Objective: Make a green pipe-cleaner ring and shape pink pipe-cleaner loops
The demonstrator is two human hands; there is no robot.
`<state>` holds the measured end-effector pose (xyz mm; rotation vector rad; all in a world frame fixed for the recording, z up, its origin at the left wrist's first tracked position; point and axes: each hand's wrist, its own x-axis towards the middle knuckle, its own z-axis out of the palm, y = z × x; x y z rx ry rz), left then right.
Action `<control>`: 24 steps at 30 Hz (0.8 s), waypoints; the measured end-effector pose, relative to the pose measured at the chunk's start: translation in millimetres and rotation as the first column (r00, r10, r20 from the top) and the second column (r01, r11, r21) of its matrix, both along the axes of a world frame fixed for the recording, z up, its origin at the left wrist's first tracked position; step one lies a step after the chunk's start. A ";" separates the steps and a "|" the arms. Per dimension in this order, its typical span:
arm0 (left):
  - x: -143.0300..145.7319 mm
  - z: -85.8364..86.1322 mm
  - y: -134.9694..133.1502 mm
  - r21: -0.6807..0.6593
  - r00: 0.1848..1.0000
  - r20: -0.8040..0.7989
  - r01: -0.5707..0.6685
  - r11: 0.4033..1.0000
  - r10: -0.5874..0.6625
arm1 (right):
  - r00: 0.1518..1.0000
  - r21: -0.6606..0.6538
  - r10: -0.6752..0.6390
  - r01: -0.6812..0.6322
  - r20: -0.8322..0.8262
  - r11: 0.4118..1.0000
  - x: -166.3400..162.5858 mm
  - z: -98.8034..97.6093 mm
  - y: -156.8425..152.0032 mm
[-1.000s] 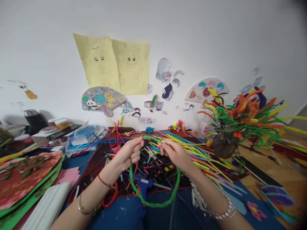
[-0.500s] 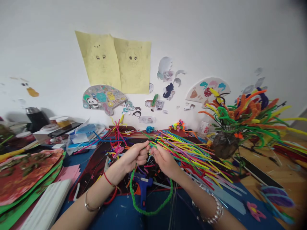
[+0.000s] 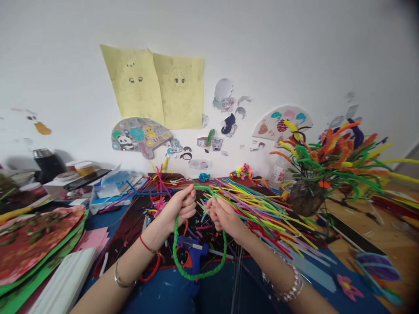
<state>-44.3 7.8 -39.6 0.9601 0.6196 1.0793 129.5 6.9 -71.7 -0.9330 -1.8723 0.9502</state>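
A twisted green pipe cleaner loop [image 3: 200, 276] hangs in the air between my hands, its lower curve dipping in front of a blue glue gun [image 3: 195, 253]. My left hand [image 3: 182, 206] is closed on the loop's upper left part. On the upper right side, my right hand [image 3: 225, 218] pinches it, with the fingers curled in. Between the two hands the green strand arches up and shows clearly. The glue gun lies on the dark mat, partly covered by the loop.
Loose coloured pipe cleaners [image 3: 262, 205] spread behind and right of my hands. A vase [image 3: 306, 203] of pipe cleaner stems stands at right, near a phone [image 3: 352, 233]. A white block-like object [image 3: 63, 281] and painted paper [image 3: 42, 244] lie left; a dark thermos [image 3: 47, 163] stands behind.
My hands have moved apart from nearly touching; the left went leftward and the right slightly down. The green loop's lower curve has risen and shifted left, and its top strand now shows.
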 end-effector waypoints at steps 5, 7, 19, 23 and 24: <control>-1.6 2.3 -4.0 -0.127 0.964 -0.145 0.205 0.970 -0.223 | 0.972 0.305 -0.191 0.142 0.138 0.942 13.2 12.7 -0.3; 2.0 0.6 -4.6 -0.161 0.951 -0.158 0.239 0.958 -0.264 | 0.948 0.408 -0.212 0.100 0.238 0.907 13.4 13.0 -2.3; 12.1 -6.9 -0.5 -0.122 0.990 -0.104 0.078 0.989 -0.091 | 0.803 0.507 -0.476 0.261 0.358 0.821 7.1 -2.7 3.5; 12.2 -3.1 0.0 -0.037 0.997 -0.041 -0.074 0.997 0.072 | 0.793 0.477 -0.485 0.286 0.368 0.831 0.3 -6.0 0.1; 11.6 -2.1 0.2 -0.022 0.994 -0.030 -0.104 0.994 0.103 | 0.799 0.469 -0.474 0.280 0.371 0.838 -2.9 -7.5 -1.3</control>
